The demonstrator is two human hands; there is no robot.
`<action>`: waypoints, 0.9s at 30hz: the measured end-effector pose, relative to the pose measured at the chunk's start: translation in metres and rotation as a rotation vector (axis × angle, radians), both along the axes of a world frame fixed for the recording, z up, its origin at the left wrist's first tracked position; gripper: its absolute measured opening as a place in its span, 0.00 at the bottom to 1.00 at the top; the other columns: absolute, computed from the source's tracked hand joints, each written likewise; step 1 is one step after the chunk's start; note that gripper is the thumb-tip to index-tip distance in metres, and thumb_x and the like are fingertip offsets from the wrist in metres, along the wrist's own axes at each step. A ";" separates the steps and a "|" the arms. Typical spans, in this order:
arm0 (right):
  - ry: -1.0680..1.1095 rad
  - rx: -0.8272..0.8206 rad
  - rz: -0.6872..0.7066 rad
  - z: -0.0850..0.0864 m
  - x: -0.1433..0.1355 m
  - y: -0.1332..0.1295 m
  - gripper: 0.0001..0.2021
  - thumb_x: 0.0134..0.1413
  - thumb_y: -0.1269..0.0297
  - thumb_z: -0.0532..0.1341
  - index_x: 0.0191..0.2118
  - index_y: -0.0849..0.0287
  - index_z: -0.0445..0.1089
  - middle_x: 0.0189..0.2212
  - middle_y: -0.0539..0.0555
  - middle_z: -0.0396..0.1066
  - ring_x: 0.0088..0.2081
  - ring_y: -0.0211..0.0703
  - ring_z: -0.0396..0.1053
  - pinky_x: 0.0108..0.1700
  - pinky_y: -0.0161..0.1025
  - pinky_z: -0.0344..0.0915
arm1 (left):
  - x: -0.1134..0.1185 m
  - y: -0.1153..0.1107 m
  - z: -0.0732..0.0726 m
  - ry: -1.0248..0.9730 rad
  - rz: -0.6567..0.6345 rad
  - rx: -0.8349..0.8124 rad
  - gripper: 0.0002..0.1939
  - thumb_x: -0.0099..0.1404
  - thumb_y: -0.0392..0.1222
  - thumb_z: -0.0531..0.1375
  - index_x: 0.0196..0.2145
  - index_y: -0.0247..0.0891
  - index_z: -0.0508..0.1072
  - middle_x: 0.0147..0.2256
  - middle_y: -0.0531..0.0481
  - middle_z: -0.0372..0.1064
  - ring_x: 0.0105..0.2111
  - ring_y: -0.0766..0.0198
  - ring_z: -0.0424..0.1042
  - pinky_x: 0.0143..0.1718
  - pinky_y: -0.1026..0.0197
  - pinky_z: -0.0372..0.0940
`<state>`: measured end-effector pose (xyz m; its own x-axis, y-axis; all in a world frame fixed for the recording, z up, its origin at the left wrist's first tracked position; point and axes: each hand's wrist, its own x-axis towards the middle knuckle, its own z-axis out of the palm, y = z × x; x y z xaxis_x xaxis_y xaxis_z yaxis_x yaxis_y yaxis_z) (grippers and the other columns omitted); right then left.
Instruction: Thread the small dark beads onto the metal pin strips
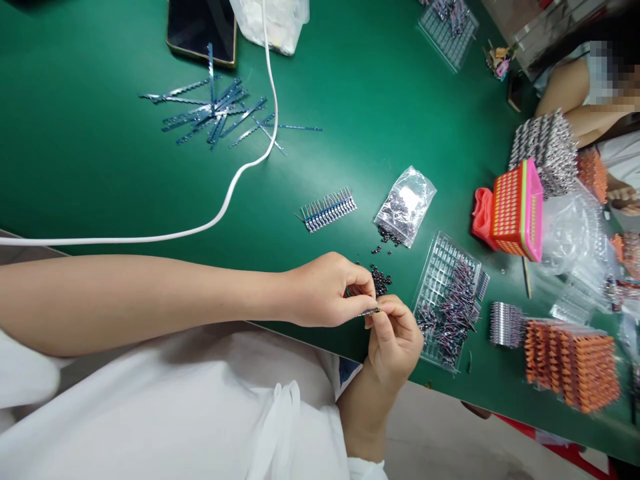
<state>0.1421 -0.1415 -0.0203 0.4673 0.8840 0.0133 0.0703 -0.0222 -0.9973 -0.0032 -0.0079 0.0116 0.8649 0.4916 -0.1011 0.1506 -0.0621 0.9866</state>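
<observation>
My left hand reaches in from the left, with thumb and forefinger pinching a thin dark strip. Reddish wire-like pins show inside its curled fingers. Close against it, my right hand pinches at the strip's end, where a tiny dark piece sits; the fingers hide most of it. Just behind the fingertips lies a small pile of shiny dark beads. More beads spill from a clear plastic bag. To the right of my right hand, a clear tray holds many small parts with wire legs.
A strip of wired parts lies on the green table. A white cable crosses it, near blue metal strips and a phone. Rightward stand orange stacked parts and a basket; another person sits beyond.
</observation>
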 end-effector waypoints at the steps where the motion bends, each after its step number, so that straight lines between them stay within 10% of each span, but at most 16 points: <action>1: -0.009 0.001 -0.008 0.001 0.000 0.000 0.03 0.57 0.64 0.65 0.33 0.56 0.72 0.29 0.50 0.66 0.28 0.35 0.64 0.27 0.35 0.60 | 0.000 0.000 0.000 -0.003 0.000 0.006 0.09 0.63 0.39 0.58 0.30 0.34 0.78 0.28 0.51 0.76 0.27 0.68 0.69 0.28 0.68 0.60; 27: 0.150 -0.069 0.080 -0.005 0.007 -0.003 0.04 0.54 0.63 0.68 0.32 0.57 0.74 0.29 0.50 0.69 0.28 0.36 0.68 0.24 0.33 0.66 | 0.001 -0.001 -0.006 -0.037 -0.073 0.016 0.12 0.65 0.39 0.57 0.28 0.33 0.77 0.27 0.49 0.75 0.27 0.67 0.69 0.29 0.66 0.59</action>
